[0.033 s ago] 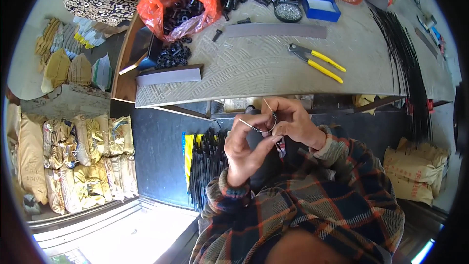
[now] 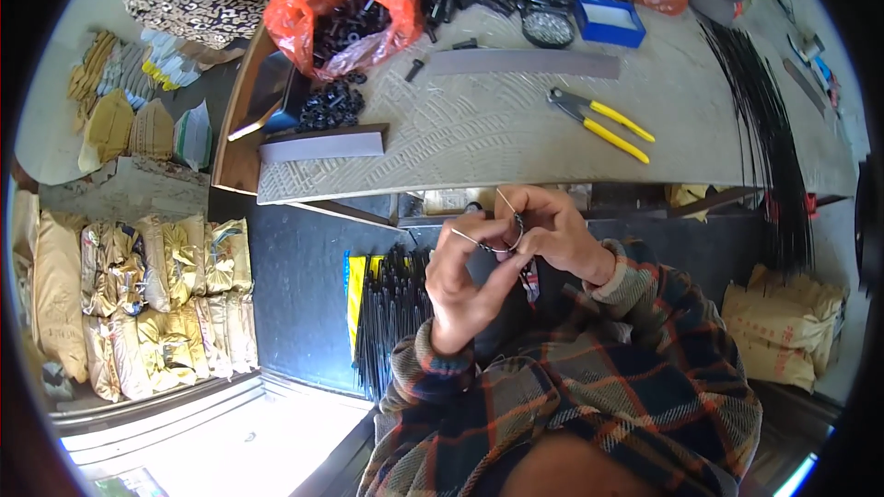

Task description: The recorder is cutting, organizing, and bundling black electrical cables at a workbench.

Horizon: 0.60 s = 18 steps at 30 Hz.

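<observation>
In front of me, just below the bench edge, a thin pale wire [image 2: 466,237] is bent into a loop with small dark pieces on it. My left hand [image 2: 458,290] pinches the loop from the left, thumb and fingers closed near its bottom. From the right, my right hand [image 2: 555,237] grips the same wire, with fingertips and thumb meeting at the loop. Both wire ends stick out upward past the fingers. What the dark pieces are is too small to tell. Yellow-handled pliers [image 2: 615,141] lie on the bench beyond my hands.
On the bench [image 2: 479,143] lie a red plastic bag [image 2: 405,14] of black parts, black nuts [image 2: 331,106], a blue box [image 2: 619,35], a dish of small bits [image 2: 547,29] and flat metal strips [image 2: 525,63]. Long black rods [image 2: 760,110] overhang at right; more rods [image 2: 396,313] stand left of me.
The view has shifted slightly, so the bench things appear a little farther right. Both hands keep their hold on the wire, almost without moving.
</observation>
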Each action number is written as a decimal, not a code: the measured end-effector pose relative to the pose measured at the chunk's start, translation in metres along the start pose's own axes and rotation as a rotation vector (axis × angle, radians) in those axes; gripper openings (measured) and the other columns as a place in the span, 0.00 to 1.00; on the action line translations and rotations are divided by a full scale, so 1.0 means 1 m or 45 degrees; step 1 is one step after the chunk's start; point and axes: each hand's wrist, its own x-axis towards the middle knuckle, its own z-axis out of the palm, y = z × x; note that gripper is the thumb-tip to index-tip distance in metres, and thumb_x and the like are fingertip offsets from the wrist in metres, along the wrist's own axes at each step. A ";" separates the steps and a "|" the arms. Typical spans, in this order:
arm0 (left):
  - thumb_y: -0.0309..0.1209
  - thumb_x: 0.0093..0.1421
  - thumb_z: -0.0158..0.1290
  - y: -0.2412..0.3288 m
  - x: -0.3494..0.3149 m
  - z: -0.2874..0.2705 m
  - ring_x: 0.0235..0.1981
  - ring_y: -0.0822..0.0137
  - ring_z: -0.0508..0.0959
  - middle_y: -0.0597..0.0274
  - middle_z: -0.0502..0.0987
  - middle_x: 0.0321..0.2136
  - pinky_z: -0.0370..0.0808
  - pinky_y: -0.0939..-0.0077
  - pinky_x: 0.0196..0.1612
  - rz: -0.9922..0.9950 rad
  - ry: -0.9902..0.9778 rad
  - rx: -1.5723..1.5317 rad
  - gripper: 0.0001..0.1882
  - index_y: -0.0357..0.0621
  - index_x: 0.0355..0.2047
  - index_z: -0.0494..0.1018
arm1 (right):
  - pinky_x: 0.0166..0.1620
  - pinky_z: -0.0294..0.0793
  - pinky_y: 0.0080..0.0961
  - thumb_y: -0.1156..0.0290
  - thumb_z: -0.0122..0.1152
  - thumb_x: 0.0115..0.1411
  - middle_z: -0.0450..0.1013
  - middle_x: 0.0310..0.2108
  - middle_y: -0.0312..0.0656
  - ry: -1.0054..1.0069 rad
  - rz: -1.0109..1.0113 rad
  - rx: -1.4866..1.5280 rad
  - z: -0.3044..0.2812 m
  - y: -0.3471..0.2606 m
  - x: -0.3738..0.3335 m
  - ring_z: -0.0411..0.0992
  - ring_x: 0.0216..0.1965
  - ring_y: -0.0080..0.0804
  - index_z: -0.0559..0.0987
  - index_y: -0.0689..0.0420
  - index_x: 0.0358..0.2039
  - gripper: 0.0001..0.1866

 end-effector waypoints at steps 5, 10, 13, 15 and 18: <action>0.17 0.44 0.56 -0.006 0.005 -0.011 0.29 0.64 0.75 0.55 0.74 0.29 0.72 0.73 0.37 0.153 0.219 0.243 0.15 0.35 0.35 0.71 | 0.32 0.61 0.19 0.59 0.65 0.48 0.61 0.25 0.35 0.078 -0.080 -0.226 0.010 -0.002 0.019 0.62 0.28 0.22 0.70 0.60 0.25 0.18; 0.25 0.44 0.58 -0.027 -0.005 -0.034 0.29 0.74 0.67 0.63 0.71 0.27 0.63 0.79 0.36 -0.377 0.111 -0.728 0.13 0.34 0.32 0.72 | 0.31 0.66 0.22 0.71 0.61 0.52 0.70 0.25 0.37 -0.976 0.547 -0.523 -0.015 -0.029 0.094 0.68 0.28 0.25 0.74 0.64 0.29 0.09; 0.25 0.43 0.59 -0.033 -0.005 -0.035 0.27 0.72 0.65 0.62 0.70 0.24 0.60 0.79 0.34 -0.405 0.139 -0.871 0.12 0.34 0.30 0.73 | 0.30 0.69 0.24 0.72 0.59 0.52 0.71 0.27 0.38 -0.527 0.028 -0.952 -0.016 -0.007 0.169 0.70 0.29 0.26 0.75 0.61 0.34 0.09; 0.24 0.44 0.58 -0.024 0.002 -0.030 0.27 0.74 0.64 0.63 0.70 0.25 0.60 0.80 0.35 -0.446 0.170 -0.847 0.11 0.35 0.30 0.73 | 0.30 0.70 0.26 0.73 0.58 0.51 0.70 0.28 0.38 -0.423 -0.372 -1.303 -0.024 0.022 0.211 0.70 0.30 0.28 0.75 0.58 0.36 0.10; 0.23 0.45 0.56 -0.026 -0.003 -0.028 0.28 0.75 0.63 0.66 0.68 0.25 0.59 0.81 0.36 -0.499 0.294 -0.875 0.12 0.36 0.33 0.73 | 0.31 0.70 0.28 0.74 0.58 0.49 0.67 0.29 0.37 -0.315 -0.863 -2.027 -0.024 0.066 0.251 0.70 0.30 0.32 0.74 0.54 0.34 0.10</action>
